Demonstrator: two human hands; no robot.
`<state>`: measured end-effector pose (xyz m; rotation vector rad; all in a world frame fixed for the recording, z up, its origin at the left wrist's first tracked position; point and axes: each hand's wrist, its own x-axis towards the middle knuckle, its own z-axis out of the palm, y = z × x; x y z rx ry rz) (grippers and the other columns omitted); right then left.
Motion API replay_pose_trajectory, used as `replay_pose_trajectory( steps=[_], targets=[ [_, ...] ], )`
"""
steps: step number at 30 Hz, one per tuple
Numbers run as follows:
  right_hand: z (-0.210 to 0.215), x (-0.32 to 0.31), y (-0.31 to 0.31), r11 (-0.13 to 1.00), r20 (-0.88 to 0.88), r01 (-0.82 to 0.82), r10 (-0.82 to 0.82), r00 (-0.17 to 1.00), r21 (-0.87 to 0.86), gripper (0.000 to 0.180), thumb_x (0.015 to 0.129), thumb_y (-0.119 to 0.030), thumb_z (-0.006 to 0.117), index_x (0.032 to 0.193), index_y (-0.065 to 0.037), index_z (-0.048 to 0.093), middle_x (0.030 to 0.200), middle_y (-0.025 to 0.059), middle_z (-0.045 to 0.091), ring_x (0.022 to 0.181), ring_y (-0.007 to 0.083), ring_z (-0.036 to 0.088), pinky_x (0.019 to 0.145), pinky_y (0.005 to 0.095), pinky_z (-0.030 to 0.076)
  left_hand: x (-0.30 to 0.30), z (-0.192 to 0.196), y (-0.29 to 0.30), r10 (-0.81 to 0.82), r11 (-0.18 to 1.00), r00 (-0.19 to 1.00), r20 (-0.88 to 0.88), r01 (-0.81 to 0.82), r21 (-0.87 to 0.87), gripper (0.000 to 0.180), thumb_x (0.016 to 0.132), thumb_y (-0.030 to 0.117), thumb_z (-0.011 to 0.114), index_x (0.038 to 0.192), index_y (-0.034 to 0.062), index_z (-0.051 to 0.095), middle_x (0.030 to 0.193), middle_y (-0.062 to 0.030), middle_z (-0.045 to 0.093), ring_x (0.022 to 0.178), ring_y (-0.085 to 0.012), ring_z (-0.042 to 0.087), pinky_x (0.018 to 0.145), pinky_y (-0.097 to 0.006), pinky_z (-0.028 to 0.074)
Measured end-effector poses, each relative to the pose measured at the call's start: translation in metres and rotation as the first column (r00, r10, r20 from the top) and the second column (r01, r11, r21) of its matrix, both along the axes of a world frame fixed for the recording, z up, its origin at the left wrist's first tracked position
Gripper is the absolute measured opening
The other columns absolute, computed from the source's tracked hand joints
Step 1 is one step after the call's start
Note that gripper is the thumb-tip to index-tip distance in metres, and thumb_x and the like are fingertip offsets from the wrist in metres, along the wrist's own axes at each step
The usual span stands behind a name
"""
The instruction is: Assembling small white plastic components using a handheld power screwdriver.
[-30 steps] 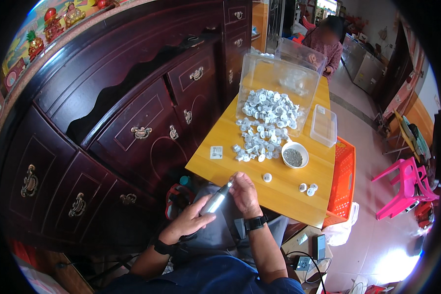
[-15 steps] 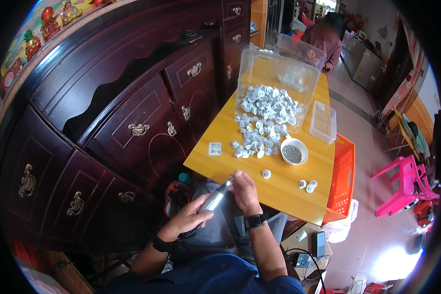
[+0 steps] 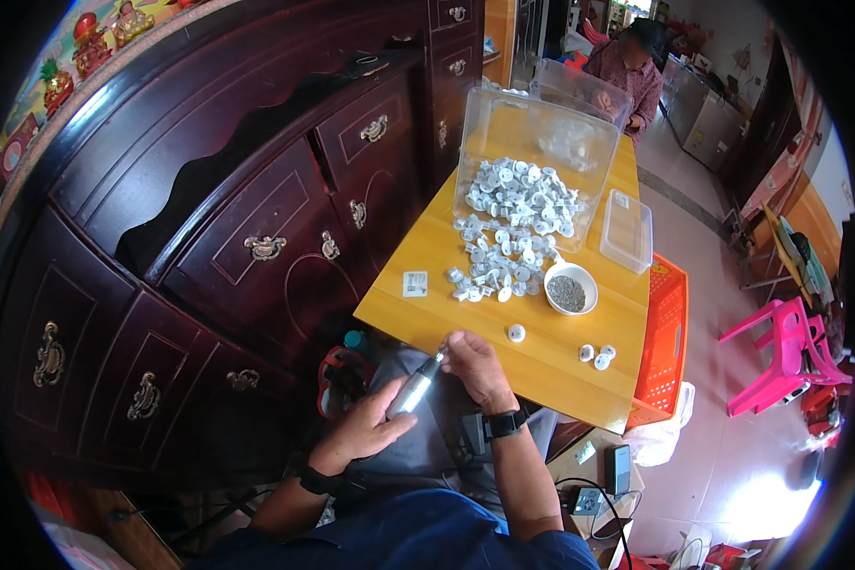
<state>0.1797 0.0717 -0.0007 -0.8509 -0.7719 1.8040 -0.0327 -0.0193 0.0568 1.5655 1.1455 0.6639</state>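
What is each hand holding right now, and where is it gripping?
The left hand grips a silver pen-shaped tool around its lower body. The right hand pinches at the tool's tip; what it holds there cannot be told.

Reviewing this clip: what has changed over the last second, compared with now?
Almost nothing. The left hand holds the silver pen-shaped tool as before, and the right hand stays pinched at its tip. Only the view has shifted slightly. The pile of white parts, the bowl and the clear bin have not moved.
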Motion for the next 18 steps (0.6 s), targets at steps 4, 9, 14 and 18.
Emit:
replay_pose_trajectory(
  steps=[4,9,14,18],
  targets=[
    [-0.002,0.005,-0.003,1.000,-0.036,-0.004,0.003,0.999,-0.017,0.022,0.102,-0.027,0.057,0.102,-0.007,0.065,0.091,-0.0005,0.065,0.077,0.0079,0.060,0.073,0.0237,0.052,0.004,0.000,-0.002,-0.007,0.995,1.000,0.024,0.009,-0.095,0.059,0.093,0.013,0.062,0.146,0.0042,0.038,0.085,0.0002,0.055,0.064,-0.0056,0.053,0.059,-0.023,0.047],
    [0.002,0.019,-0.010,1.000,-0.056,0.015,-0.015,0.998,-0.002,0.023,0.101,-0.026,0.059,0.110,-0.006,0.065,0.100,0.0026,0.067,0.081,0.0097,0.062,0.077,0.0249,0.052,0.007,0.004,-0.001,-0.021,0.988,0.995,0.096,0.035,-0.152,0.058,0.093,0.013,0.058,0.147,0.0033,0.037,0.088,-0.0008,0.055,0.067,-0.0066,0.053,0.062,-0.024,0.047],
    [0.002,0.039,-0.014,0.988,-0.020,0.153,-0.154,0.988,-0.019,0.025,0.101,-0.025,0.059,0.113,-0.004,0.064,0.102,0.0042,0.067,0.085,0.0122,0.064,0.078,0.0269,0.054,0.012,0.006,-0.001,-0.044,0.987,0.994,0.095,0.058,-0.148,0.058,0.094,0.012,0.057,0.147,0.0035,0.037,0.088,-0.0007,0.054,0.067,-0.0067,0.053,0.063,-0.024,0.047],
    [-0.006,0.056,-0.012,0.968,-0.003,0.250,-0.250,0.968,-0.032,0.021,0.101,-0.023,0.058,0.111,-0.005,0.065,0.098,0.0035,0.067,0.082,0.0116,0.064,0.076,0.0263,0.054,0.016,0.005,0.001,-0.042,0.987,0.993,0.111,0.059,-0.147,0.058,0.094,0.012,0.058,0.148,0.0046,0.037,0.088,-0.0005,0.054,0.067,-0.0065,0.053,0.063,-0.024,0.047]
  ],
)
